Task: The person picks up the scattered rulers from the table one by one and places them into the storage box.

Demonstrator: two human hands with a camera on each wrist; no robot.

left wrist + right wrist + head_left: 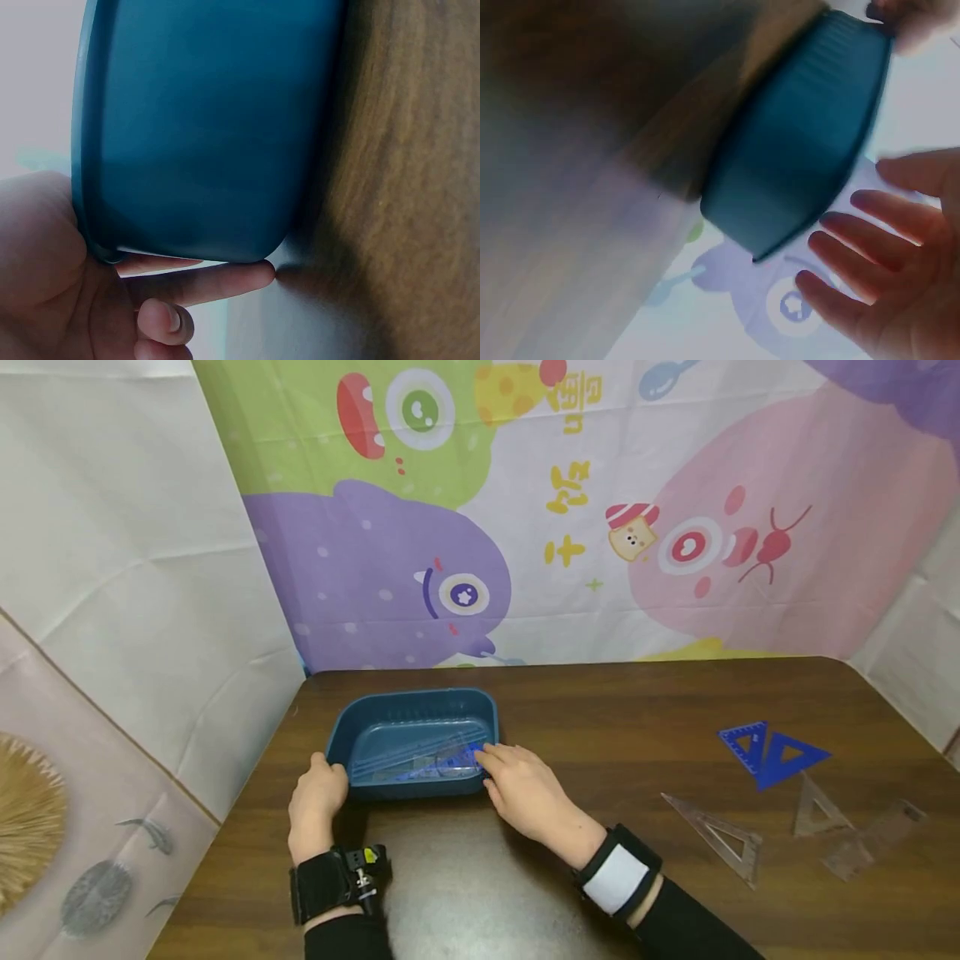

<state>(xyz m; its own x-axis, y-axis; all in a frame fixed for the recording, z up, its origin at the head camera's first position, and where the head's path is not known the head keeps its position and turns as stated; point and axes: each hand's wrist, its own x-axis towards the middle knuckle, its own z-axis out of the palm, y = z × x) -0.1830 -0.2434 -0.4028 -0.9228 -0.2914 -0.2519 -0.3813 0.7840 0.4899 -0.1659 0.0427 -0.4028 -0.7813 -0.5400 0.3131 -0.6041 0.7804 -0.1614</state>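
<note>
The left grip (pixel 318 795), partly curled, holds one teal tray (pixel 416 790) by its near left corner; the right grip (pixel 528 792), fingers relaxed, is at its near right corner. Right on the desk (pixel 585 710): two blue triangles (pixel 770 768), two clear triangles (pixel 750 853).

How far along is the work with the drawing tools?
Probably partway through putting away. Seemingly done: clear plastic strips and a blue plastic piece lie inside the rectangular teal plastic tray. In hand: the left hand holds the tray's left end; the right hand is at its right end. Remaining: two blue triangular plastic set squares, two clear ones and clear pieces lie on the brown table.
</note>
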